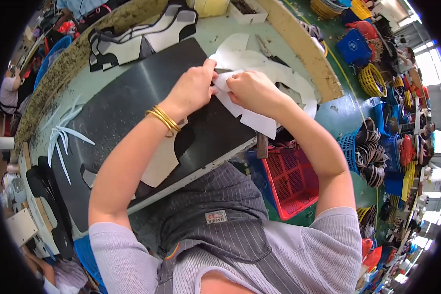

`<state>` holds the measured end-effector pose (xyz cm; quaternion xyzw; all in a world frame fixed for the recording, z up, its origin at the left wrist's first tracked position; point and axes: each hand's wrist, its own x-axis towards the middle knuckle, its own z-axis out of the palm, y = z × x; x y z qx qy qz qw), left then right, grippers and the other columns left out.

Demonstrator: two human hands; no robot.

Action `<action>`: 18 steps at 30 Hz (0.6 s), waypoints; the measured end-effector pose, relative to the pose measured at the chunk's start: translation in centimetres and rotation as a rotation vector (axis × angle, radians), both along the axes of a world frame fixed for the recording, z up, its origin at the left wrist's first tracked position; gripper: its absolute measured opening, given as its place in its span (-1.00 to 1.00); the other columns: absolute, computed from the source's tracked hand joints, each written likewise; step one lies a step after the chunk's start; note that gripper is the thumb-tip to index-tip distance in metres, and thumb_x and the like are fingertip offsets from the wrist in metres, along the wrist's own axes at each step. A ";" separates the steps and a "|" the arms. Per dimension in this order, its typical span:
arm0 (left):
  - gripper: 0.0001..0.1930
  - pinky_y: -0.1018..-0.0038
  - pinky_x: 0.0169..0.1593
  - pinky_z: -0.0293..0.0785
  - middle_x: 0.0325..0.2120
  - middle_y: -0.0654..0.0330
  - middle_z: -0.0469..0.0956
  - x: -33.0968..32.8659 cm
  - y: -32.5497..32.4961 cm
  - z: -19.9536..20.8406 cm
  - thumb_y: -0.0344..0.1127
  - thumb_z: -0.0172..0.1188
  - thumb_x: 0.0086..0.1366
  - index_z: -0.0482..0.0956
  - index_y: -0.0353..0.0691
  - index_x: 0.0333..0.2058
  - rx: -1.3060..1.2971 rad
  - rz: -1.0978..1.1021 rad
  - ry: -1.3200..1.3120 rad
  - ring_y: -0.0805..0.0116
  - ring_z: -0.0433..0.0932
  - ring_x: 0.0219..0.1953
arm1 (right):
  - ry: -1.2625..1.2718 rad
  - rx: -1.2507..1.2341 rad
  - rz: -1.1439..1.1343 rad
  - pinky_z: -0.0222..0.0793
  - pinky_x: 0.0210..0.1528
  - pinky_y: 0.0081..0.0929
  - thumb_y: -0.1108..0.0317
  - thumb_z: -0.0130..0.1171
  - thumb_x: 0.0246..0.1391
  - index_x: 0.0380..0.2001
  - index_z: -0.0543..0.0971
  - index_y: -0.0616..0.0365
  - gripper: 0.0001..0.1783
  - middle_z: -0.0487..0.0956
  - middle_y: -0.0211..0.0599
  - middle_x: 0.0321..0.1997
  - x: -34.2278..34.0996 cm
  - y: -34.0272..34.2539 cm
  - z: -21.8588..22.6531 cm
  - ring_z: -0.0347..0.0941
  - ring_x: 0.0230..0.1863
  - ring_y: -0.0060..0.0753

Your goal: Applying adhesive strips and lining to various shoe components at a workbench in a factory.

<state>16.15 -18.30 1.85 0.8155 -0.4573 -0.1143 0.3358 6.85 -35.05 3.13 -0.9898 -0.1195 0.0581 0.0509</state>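
Observation:
Both my hands meet over the far right part of a black board [147,81]. My left hand [193,85] pinches the left edge of a white sheet piece [257,122] with its fingertips. Close beside it, my right hand [255,90] is closed on the same piece, which is bent up between the hands. More white cut pieces [291,78] lie under and beyond my right hand. Below my left forearm is a beige cut piece with a black edge [161,164], partly covered by the arm. A wooden handle [262,145] juts over the table's near edge.
Black-and-grey sewn pieces [147,39] lie at the far left, pale blue strips [66,130] at the left. A pointed tool [269,50] lies far right. A raised rim [313,54] bounds the table. A red crate [291,181] stands below the near edge; baskets [372,81] line the right.

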 end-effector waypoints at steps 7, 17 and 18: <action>-0.68 0.25 -0.12 0.56 -0.24 -0.05 0.64 0.2 -0.4 -0.3 -0.58 0.27 0.09 0.34 -0.38 -0.21 0.013 0.008 -0.075 -0.05 0.62 -0.21 | -0.169 0.353 -0.157 0.48 -0.33 -0.17 0.37 0.13 -0.04 -0.53 0.64 0.20 -0.84 0.60 -0.09 -0.54 -0.3 -2.2 1.0 0.56 -0.45 0.03; -0.88 0.26 -0.27 0.54 -0.57 0.06 0.53 -2.1 -0.7 -1.7 -0.49 0.11 0.12 0.40 -0.24 -0.34 -0.050 -0.027 -0.517 0.10 0.57 -0.36 | -0.103 0.746 -0.579 0.46 -0.30 -0.43 0.36 0.14 0.05 -0.34 0.64 0.27 -0.79 0.64 -0.23 -0.49 0.3 -5.8 -1.6 0.57 -0.43 -0.40; -0.87 0.27 -0.26 0.53 -0.57 0.06 0.53 -2.2 -0.8 -1.8 -0.51 0.11 0.12 0.41 -0.24 -0.33 -0.050 -0.032 -0.513 0.11 0.57 -0.36 | -0.090 0.820 -0.558 0.46 -0.30 -0.44 0.36 0.16 0.05 -0.34 0.64 0.28 -0.79 0.65 -0.24 -0.47 0.0 -6.0 -1.8 0.57 -0.42 -0.43</action>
